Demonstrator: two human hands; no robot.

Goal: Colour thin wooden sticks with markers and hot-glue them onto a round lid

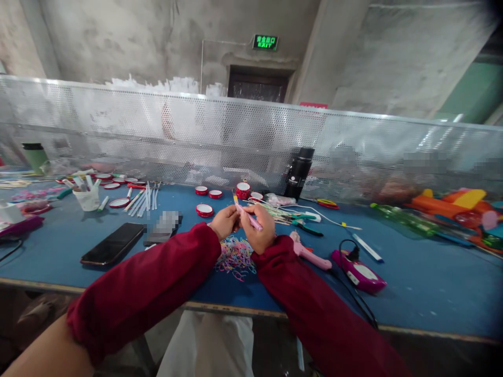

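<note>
My left hand (pixel 225 222) and my right hand (pixel 259 227) meet over the blue table (pixel 412 272), both in dark red sleeves. Together they pinch a thin pink stick (pixel 248 215) with a yellow tip that slants up to the left. The fingers of both hands are curled round it. Just below the hands lies a heap of small coloured rubber bands (pixel 234 256). More thin sticks (pixel 280 213) lie behind my right hand.
A pink glue gun (pixel 308 252), a pink power strip (pixel 359 272), a black flask (pixel 299 173), red-rimmed lids (pixel 205 210), a black phone (pixel 113 243), a white cup of sticks (pixel 88 198), and green-handled pliers (pixel 308 224) lie around. A perforated metal screen (pixel 236 141) closes the far edge.
</note>
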